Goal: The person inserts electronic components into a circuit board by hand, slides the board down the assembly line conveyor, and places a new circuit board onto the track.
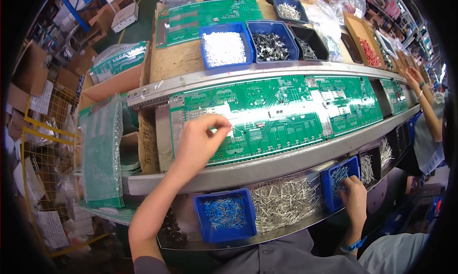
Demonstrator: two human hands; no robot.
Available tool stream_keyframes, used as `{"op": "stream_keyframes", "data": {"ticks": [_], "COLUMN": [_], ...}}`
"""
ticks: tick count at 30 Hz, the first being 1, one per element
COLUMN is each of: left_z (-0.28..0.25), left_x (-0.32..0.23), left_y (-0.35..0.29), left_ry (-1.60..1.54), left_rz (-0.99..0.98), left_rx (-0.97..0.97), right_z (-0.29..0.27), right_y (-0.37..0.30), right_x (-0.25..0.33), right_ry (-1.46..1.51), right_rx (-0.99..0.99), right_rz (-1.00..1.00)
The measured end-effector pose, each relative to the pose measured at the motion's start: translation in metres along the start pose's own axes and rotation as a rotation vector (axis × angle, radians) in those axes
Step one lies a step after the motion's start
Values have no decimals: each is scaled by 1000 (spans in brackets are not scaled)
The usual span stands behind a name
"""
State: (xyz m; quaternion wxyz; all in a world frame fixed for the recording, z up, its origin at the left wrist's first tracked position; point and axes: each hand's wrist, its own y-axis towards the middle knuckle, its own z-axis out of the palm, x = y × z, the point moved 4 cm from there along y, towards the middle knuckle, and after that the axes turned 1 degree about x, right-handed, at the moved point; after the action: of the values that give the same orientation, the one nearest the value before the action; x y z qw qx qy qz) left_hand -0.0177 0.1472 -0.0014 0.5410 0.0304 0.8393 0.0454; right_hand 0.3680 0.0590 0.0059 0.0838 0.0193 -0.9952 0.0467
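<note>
My left hand is over the left part of a long green circuit board, thumb and forefinger pinched close above its surface. Whatever sits between those fingertips is too small to name. My right hand, with a blue band on its wrist, reaches into a small blue bin of thin-leaded parts. Its fingers are curled together at the parts, and what they grip is hidden. The board lies flat between two metal rails, with a few small components standing on it.
Along the near edge are a blue bin of blue parts and a heap of silvery leaded parts. Behind the far rail stand bins of white parts and black parts. Wrapped boards stand left. A co-worker's hand is at right.
</note>
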Motion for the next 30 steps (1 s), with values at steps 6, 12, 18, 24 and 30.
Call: {"op": "stream_keyframes", "data": {"ticks": [6, 12, 18, 24, 30], "left_z": [12, 21, 23, 25, 26], "left_x": [33, 35, 40, 41, 41], "left_y": [43, 56, 59, 61, 61], "left_ry": [54, 113, 93, 94, 109], "left_rz": [73, 95, 93, 108, 118], "left_rx": [-131, -149, -154, -162, -161], "right_z": [5, 6, 6, 6, 4], "right_y": [-1, -3, -3, -2, -1], "right_x": [-3, -7, -8, -8, -6], "right_ry": [114, 128, 89, 74, 86], "right_rx": [-54, -58, -56, -53, -58], "right_rz": [-18, -9, -39, -50, -62]}}
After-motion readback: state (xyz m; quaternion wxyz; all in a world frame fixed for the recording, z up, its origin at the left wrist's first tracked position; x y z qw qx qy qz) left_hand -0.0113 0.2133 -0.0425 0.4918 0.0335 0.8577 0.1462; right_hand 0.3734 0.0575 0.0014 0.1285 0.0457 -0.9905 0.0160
